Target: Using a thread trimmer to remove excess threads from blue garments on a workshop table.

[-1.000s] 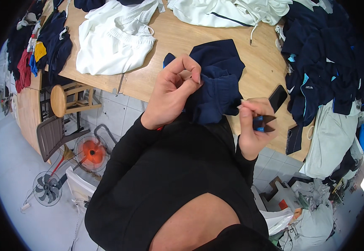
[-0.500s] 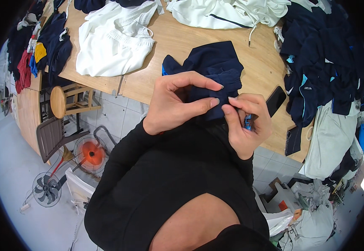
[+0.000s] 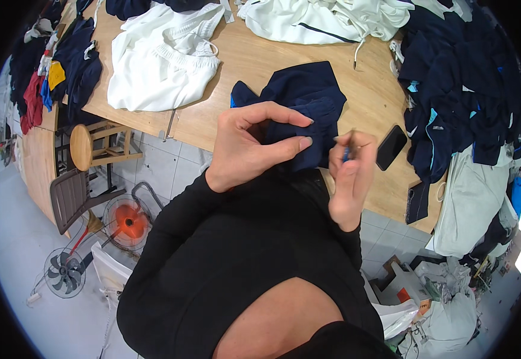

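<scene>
A navy garment point(image 3: 301, 82) with a gathered elastic waistband and a bright blue patch at its left end lies bunched at the table's near edge. My left hand point(image 3: 254, 140) is closed on it, pinching the waistband between thumb and forefinger. Just right of the waistband and apart from it, my right hand point(image 3: 351, 179) is curled around a small blue tool point(image 3: 346, 154). Fingers and motion blur hide most of that tool, so its exact kind is unclear.
The wooden table point(image 3: 260, 60) carries white shorts point(image 3: 159, 66), a white garment pile point(image 3: 326, 21) and a navy garment heap point(image 3: 458, 90). A black phone point(image 3: 391, 147) lies right of my hand. At left stand a wooden stool point(image 3: 82, 147) and fans point(image 3: 130, 222).
My right hand has drawn slightly away from the waistband and turned, its fingers now pointing up. My left hand keeps its pinch on the navy garment.
</scene>
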A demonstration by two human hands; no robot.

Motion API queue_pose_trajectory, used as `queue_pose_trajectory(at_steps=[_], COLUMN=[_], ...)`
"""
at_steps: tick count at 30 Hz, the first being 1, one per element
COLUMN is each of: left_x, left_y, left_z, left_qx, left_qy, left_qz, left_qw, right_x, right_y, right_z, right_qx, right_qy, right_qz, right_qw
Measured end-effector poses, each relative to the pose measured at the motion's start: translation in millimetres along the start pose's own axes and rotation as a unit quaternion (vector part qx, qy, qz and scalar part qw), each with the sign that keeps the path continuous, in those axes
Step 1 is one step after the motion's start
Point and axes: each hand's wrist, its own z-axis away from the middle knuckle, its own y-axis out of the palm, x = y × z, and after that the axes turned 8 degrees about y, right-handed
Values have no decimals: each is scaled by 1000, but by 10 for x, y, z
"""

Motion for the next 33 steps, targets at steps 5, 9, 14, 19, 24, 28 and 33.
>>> queue_pose_trajectory(at_steps=[5,9,14,19,24,28,33], left_x=[20,26,48,14,17,14,123], left_y=[-32,-58,-46,-52,-59,-57,-775], left_z=[10,18,-2,0,8,6,-80], left_qx=[-10,-16,4,2,-9,1,63], left_qy=[-16,-24,-8,-42,-62,-39,4], left_qz=[14,11,17,27,38,21,-52], left_qw=[1000,1000,1000,999,997,999,997], right_x=[72,62,34,71,92,76,27], right_y=[119,114,105,98,93,87,-504], right_z=[49,59,54,46,45,38,-78], right_qx=[-55,-59,-75,-71,-60,-73,-215], right_qy=[-38,-33,-49,-58,-61,-45,-59], right_qz=[234,226,190,228,256,205,75], right_qw=[970,972,978,969,963,975,972])
